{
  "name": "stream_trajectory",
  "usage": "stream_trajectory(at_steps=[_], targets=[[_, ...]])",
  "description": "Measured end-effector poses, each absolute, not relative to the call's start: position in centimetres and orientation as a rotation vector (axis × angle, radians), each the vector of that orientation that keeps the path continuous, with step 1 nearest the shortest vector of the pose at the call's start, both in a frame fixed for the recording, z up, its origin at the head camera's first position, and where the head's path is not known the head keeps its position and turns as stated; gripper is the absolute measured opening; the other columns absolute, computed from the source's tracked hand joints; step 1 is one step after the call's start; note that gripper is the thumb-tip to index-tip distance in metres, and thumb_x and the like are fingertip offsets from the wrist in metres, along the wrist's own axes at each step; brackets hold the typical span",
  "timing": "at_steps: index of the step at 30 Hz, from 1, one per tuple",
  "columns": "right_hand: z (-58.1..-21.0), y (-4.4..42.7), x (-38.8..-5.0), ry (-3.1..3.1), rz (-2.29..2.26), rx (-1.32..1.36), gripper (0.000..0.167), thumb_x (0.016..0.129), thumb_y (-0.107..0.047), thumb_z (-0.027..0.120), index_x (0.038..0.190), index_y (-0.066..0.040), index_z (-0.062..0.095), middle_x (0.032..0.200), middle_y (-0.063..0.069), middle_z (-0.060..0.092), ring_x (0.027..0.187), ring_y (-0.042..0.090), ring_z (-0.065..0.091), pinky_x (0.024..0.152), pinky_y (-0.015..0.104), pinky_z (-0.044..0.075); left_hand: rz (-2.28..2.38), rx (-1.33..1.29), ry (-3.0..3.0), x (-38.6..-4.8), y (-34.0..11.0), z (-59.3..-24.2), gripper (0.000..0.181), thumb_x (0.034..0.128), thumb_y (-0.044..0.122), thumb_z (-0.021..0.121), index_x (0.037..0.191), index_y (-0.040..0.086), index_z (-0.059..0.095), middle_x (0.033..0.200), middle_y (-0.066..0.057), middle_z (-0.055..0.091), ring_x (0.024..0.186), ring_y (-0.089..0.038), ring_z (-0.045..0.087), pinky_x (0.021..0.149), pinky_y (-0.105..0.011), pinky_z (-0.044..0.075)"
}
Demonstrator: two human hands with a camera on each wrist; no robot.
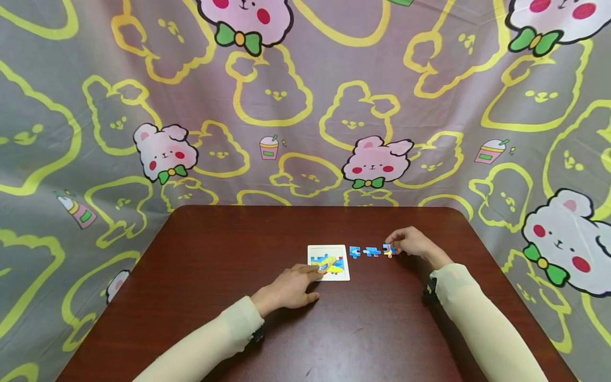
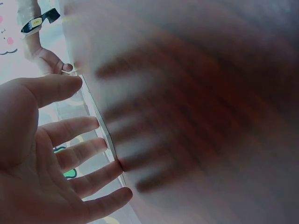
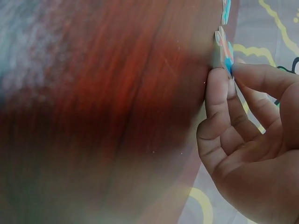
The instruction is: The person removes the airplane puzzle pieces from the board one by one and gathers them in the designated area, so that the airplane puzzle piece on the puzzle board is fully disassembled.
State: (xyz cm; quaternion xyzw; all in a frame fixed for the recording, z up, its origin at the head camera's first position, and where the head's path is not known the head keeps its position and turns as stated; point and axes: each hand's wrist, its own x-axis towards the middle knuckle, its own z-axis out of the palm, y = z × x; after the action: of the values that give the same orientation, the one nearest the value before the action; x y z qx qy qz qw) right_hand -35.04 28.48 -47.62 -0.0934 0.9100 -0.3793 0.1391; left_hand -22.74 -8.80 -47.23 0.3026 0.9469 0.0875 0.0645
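A square jigsaw board (image 1: 347, 271) with a white border lies flat on the table, showing a yellow airplane on blue. My left hand (image 1: 292, 286) rests its fingertips on the lower left part of the board. In the left wrist view the fingers of that left hand (image 2: 70, 154) are spread and nearly straight along the board's edge. Right of the board, my right hand (image 1: 412, 243) pinches a blue, yellow and red puzzle piece (image 1: 389, 250) between thumb and fingers. The right wrist view shows this puzzle piece (image 3: 227, 55) tilted up, partly hidden by the fingertips.
Two loose blue puzzle pieces, one (image 1: 355, 252) near the board and another (image 1: 372, 252) farther right, lie in a row. Under everything is a dark red-brown table (image 1: 267, 228). A patterned curtain (image 1: 305, 138) hangs behind and beside it.
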Motion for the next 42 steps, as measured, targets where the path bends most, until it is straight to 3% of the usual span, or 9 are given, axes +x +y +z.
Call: stream_trajectory(at_steps=[18,32,42], targets=[[-47.7,28.5,-34.9,2.62,-1.117,-0.269,0.019,0.093,-0.005,0.061,0.108,0.0,0.072,0.079,0.008,0.07,0.068,0.016,0.061,0.049,0.026,0.04,0.297,0.938,2.863,-22.5,-9.0,-47.4,0.053,0.0935,0.037,0.066,0.142,0.017,0.057,0.153,-0.008,0.049,0.139,-0.031,0.048,0.103,-0.054,0.048],[-47.5,27.4,-35.1,2.574,-1.178,-0.298,0.02,0.095,-0.007,0.061,0.111,0.0,0.071,0.093,0.016,0.071,0.071,0.016,0.063,0.052,0.029,0.044,0.332,0.961,2.871,-22.3,-9.1,-47.3,0.052,0.0921,0.035,0.067,0.139,0.016,0.059,0.15,-0.009,0.052,0.138,-0.032,0.048,0.102,-0.055,0.048],[-47.4,26.3,-35.0,2.535,-1.202,-0.311,0.023,0.096,-0.015,0.064,0.115,-0.003,0.071,0.093,0.013,0.072,0.076,0.02,0.065,0.056,0.03,0.048,0.331,0.948,2.861,-22.0,-9.2,-47.3,0.052,0.0926,0.035,0.067,0.141,0.016,0.058,0.15,-0.009,0.052,0.139,-0.031,0.047,0.103,-0.056,0.048]])
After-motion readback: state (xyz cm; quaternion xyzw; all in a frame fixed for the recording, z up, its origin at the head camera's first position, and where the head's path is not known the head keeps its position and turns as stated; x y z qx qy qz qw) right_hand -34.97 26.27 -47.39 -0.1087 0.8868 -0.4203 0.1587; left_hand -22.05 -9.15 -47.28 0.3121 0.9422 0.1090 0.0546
